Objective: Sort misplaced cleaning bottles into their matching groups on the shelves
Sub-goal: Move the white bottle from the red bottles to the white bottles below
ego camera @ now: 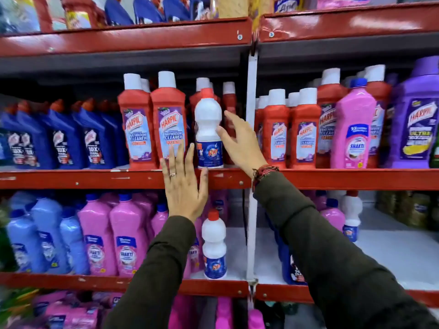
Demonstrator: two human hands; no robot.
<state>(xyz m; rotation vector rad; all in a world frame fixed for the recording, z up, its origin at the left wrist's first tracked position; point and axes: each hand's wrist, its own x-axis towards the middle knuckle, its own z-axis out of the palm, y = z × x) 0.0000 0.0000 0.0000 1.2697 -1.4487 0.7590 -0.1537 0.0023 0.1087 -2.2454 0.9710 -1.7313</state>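
Your left hand (pixel 184 186) lies spread flat over the shelf lip (pixel 95 178); your right hand (pixel 240 141) is spread, fingertips at the waist of the Rin bottle (pixel 209 129). It stands on the middle shelf among red Harpic bottles (pixel 152 124). Likely full, rigid, slick plastic: grip that narrow waist. White body, red cap, blue label.

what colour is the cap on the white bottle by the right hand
Red, on the white bottle by the right hand; head view.
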